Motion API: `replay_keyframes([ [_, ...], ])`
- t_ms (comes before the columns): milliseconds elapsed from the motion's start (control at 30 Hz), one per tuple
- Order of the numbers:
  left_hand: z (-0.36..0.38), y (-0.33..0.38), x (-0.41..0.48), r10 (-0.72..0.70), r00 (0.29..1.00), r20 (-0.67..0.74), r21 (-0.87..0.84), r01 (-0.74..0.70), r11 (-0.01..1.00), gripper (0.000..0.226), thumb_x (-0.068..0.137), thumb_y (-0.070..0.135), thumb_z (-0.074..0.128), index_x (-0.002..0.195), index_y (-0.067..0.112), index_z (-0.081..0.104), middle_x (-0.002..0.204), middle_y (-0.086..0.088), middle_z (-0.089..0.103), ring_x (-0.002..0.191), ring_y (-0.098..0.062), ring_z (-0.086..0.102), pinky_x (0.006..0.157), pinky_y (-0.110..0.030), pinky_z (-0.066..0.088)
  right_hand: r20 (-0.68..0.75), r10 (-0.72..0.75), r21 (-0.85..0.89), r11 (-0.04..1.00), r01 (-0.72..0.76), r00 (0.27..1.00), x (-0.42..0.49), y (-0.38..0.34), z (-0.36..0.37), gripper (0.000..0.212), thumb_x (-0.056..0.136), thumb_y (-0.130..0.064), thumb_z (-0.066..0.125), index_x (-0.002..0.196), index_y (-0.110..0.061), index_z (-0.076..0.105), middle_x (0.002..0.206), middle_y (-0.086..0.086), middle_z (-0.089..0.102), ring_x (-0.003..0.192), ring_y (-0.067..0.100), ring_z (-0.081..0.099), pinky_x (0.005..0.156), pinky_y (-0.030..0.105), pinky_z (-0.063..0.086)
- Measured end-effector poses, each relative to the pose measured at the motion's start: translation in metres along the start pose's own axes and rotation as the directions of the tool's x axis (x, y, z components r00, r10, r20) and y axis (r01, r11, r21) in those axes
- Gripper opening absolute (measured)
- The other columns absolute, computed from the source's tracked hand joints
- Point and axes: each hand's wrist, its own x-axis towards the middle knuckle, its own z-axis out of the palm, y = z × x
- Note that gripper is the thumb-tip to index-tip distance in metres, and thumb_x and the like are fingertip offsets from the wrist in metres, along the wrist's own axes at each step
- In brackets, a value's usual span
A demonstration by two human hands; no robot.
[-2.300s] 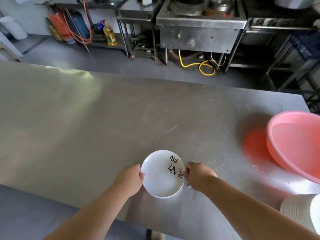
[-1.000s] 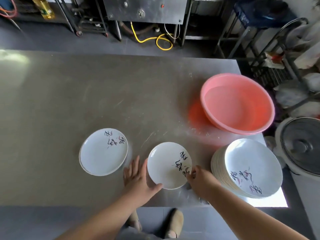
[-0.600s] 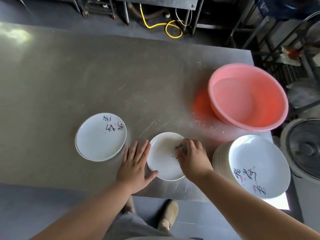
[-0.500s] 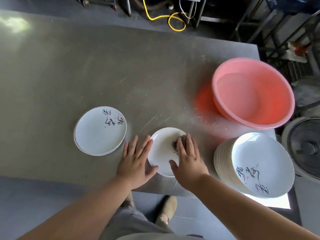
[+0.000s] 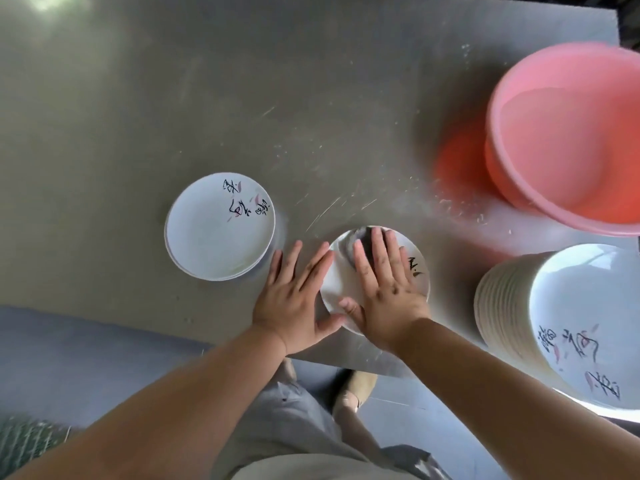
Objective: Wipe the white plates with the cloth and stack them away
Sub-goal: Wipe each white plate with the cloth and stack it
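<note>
A small white plate (image 5: 337, 278) with black brush writing lies near the table's front edge. My right hand (image 5: 384, 289) lies flat on it with straight fingers, pressing a grey cloth (image 5: 353, 242) that shows beyond the fingertips. My left hand (image 5: 294, 299) rests flat on the table, fingers spread, its thumb and forefinger against the plate's left rim. To the left sits a short pile of white plates (image 5: 220, 225). A tall stack of white plates (image 5: 568, 323) stands at the right edge.
A pink plastic basin (image 5: 561, 133) sits at the back right of the steel table (image 5: 173, 98). The table's front edge runs just under my wrists, with my legs and a shoe (image 5: 358, 386) below on the grey floor.
My right hand, earlier curled on the cloth at the plate's right rim, has flattened and slid the cloth to the plate's far left part. My left hand stays braced at the rim.
</note>
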Motion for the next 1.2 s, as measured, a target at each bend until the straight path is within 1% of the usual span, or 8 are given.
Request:
replay_keyframes([
  [167, -0.003, 0.003, -0.001, -0.038, 0.999, 0.021, -0.004, 0.038, 0.999, 0.119, 0.075, 0.091, 0.048, 0.168, 0.025, 0.012, 0.175, 0.017, 0.001, 0.162, -0.033, 0.007, 0.128, -0.059, 0.011, 0.165, -0.275, -0.075, 0.954, 0.29, 0.947, -0.046, -0.001, 0.012, 0.097, 0.092, -0.084, -0.003, 0.163, -0.019, -0.016, 0.165, 0.006, -0.038, 0.15, 0.025, -0.042, 0.124, 0.047, -0.025],
  [300, -0.002, 0.003, 0.001, -0.036, 0.999, 0.008, 0.008, 0.036, 0.999, 0.117, 0.076, 0.085, 0.05, 0.168, 0.024, 0.012, 0.175, 0.015, 0.001, 0.162, -0.034, 0.005, 0.127, -0.061, 0.014, 0.123, -0.086, -0.164, 0.981, 0.106, 0.989, -0.061, 0.031, 0.001, 0.099, 0.092, -0.082, -0.001, 0.165, -0.015, -0.008, 0.168, 0.009, -0.031, 0.152, 0.028, -0.037, 0.127, 0.046, -0.017],
  [433, -0.003, 0.003, 0.0, -0.033, 0.999, 0.013, 0.019, 0.033, 0.999, 0.116, 0.079, 0.085, 0.048, 0.168, 0.023, 0.009, 0.175, 0.014, 0.0, 0.162, -0.034, 0.004, 0.128, -0.06, 0.012, 0.059, 0.071, -0.139, 0.988, -0.062, 0.996, -0.015, 0.029, -0.017, 0.1, 0.088, -0.078, -0.006, 0.162, -0.011, -0.018, 0.164, 0.011, -0.041, 0.146, 0.029, -0.047, 0.125, 0.048, -0.021],
  [600, -0.003, 0.004, 0.0, -0.032, 0.999, -0.011, 0.014, 0.032, 0.999, 0.116, 0.08, 0.089, 0.047, 0.168, 0.021, 0.016, 0.175, 0.012, 0.009, 0.162, -0.034, 0.008, 0.128, -0.059, 0.013, 0.108, -0.185, -0.017, 0.982, 0.188, 0.977, -0.009, -0.004, -0.006, 0.091, 0.097, -0.077, 0.008, 0.16, -0.019, -0.024, 0.163, 0.001, -0.044, 0.146, 0.022, -0.047, 0.126, 0.046, -0.018],
  [700, -0.004, 0.006, 0.0, -0.051, 0.999, 0.002, 0.016, 0.051, 0.999, 0.117, 0.077, 0.09, 0.047, 0.168, 0.023, 0.014, 0.175, 0.014, 0.007, 0.162, -0.032, 0.007, 0.129, -0.058, 0.012, 0.167, -0.318, -0.025, 0.945, 0.326, 0.933, -0.047, 0.001, 0.009, 0.092, 0.097, -0.08, 0.001, 0.163, -0.019, -0.016, 0.167, 0.0, -0.034, 0.15, 0.022, -0.041, 0.127, 0.047, -0.017],
  [867, -0.002, 0.004, 0.0, -0.03, 0.999, -0.024, 0.016, 0.03, 0.999, 0.116, 0.077, 0.084, 0.05, 0.168, 0.023, 0.013, 0.175, 0.014, 0.007, 0.162, -0.035, 0.007, 0.128, -0.06, 0.013, 0.07, -0.063, -0.098, 0.993, 0.07, 0.996, -0.073, 0.037, 0.003, 0.097, 0.096, -0.079, -0.005, 0.166, -0.013, 0.006, 0.173, 0.006, -0.016, 0.158, 0.026, -0.026, 0.129, 0.047, -0.007],
  [1000, -0.001, 0.001, -0.001, -0.016, 1.0, -0.018, 0.005, 0.016, 1.0, 0.114, 0.079, 0.082, 0.051, 0.168, 0.024, 0.011, 0.175, 0.013, 0.006, 0.162, -0.035, 0.006, 0.127, -0.06, 0.013, 0.029, 0.094, -0.049, 0.994, -0.093, 0.995, -0.015, 0.026, -0.011, 0.098, 0.09, -0.079, -0.005, 0.165, -0.016, -0.014, 0.166, 0.004, -0.038, 0.148, 0.026, -0.045, 0.123, 0.045, -0.022],
  [1200, -0.003, 0.002, -0.001, -0.025, 1.0, 0.019, 0.02, 0.025, 0.999, 0.113, 0.082, 0.086, 0.045, 0.168, 0.022, 0.01, 0.175, 0.011, 0.012, 0.162, -0.034, 0.004, 0.128, -0.059, 0.013, 0.03, -0.198, -0.198, 0.959, 0.2, 0.98, 0.032, 0.006, -0.011, 0.094, 0.092, -0.08, -0.002, 0.161, -0.02, -0.026, 0.164, -0.002, -0.043, 0.149, 0.023, -0.044, 0.128, 0.044, -0.015],
])
